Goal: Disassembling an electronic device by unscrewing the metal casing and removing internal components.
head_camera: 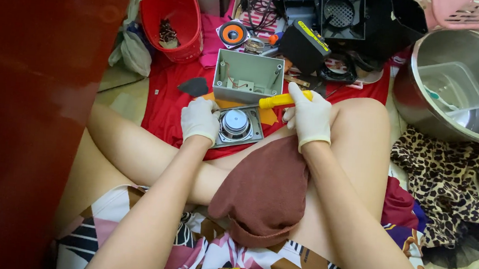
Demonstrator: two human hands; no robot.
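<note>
Yellow-handled screwdriver [276, 101] in right hand [309, 114], tip leftward

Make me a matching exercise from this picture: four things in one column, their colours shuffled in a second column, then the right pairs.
Things:
1. basket
2. tool handle in the right hand
3. open box
4. cloth on the leg

Colours:
A. brown
B. grey-green
C. red
D. yellow

Pairs: 1-C, 2-D, 3-B, 4-A
</note>
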